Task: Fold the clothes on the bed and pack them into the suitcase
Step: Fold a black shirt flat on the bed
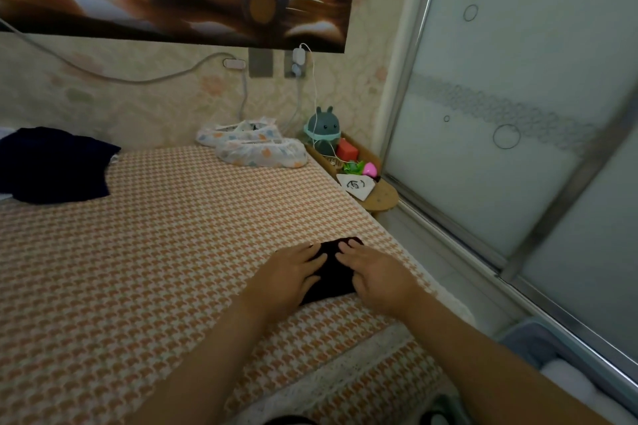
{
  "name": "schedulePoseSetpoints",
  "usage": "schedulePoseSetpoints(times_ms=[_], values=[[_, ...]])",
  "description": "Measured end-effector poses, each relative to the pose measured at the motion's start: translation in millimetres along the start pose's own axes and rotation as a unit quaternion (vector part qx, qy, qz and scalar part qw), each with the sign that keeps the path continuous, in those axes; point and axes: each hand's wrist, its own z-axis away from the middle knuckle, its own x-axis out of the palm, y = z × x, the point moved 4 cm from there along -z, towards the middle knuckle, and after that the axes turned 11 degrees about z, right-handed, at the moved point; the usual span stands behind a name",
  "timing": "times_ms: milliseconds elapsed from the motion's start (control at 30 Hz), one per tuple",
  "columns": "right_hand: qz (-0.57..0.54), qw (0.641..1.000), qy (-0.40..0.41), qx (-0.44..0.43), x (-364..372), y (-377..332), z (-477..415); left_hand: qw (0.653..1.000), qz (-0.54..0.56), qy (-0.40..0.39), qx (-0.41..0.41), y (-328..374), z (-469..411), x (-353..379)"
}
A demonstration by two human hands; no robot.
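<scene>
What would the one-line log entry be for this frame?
step: folding | left hand: pressing small black garment | right hand: pressing same garment | dark blue garment: loose, far left on bed

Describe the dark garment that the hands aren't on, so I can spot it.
On the houndstooth-covered bed, look far left, near the wall. The navy garment lies there spread loosely, far bigger than the small black piece pressed under the left hand and right hand.
</scene>
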Motion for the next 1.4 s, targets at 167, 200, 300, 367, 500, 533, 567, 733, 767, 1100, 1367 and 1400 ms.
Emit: schedulePoseSetpoints(times_ms=[167, 200, 300, 367, 500, 533, 567, 733, 767, 1100, 1367, 1400], values=[[0.064, 0.998, -0.018, -0.018, -6.3, -23.9, -17.0, 0.995, -0.062, -0.072, -0.033, -2.3, 10.0, 13.5], [0.074, 0.996, -0.043, -0.019, -4.1, -24.3, -22.1, 0.995, -0.062, -0.069, -0.033, -3.9, 9.3, 14.0], [0.134, 0.983, -0.122, -0.029, 8.3, -22.0, -29.1, 0.995, -0.054, -0.073, -0.038, -5.3, 7.8, 14.4], [0.148, 0.980, -0.129, -0.031, 11.2, -22.1, -29.6, 0.996, -0.045, -0.064, -0.042, -2.5, 5.1, 13.2], [0.173, 0.976, -0.125, -0.041, 6.0, -16.6, -28.9, 1.000, 0.003, 0.009, -0.004, 7.2, -1.4, 0.8], [0.178, 0.976, -0.112, -0.048, 2.0, -11.5, -27.8, 1.000, 0.020, 0.013, 0.003, 11.6, -5.0, -2.1], [0.179, 0.978, -0.098, -0.054, -2.1, -4.6, -24.3, 1.000, 0.030, 0.004, 0.006, 16.3, -10.8, -2.1], [0.098, 0.995, -0.018, 0.030, -15.4, 58.2, 19.6, 0.999, 0.019, -0.025, 0.017, 67.9, -70.8, 13.6], [0.069, 0.996, 0.009, 0.053, -19.9, 70.6, 31.2, 0.999, 0.023, -0.030, 0.014, 82.5, -86.9, 18.9], [-0.068, 0.960, 0.081, 0.260, -42.3, 231.1, 195.7, 0.981, 0.091, -0.139, 0.103, 248.9, -224.3, 127.6], [-0.182, 0.901, 0.101, 0.381, -0.4, 296.9, 324.5, 0.941, 0.177, -0.250, 0.140, 347.0, -269.6, 285.1], [-0.194, 0.889, 0.101, 0.403, 10.7, 303.3, 337.9, 0.936, 0.193, -0.259, 0.141, 355.8, -271.2, 302.1]])
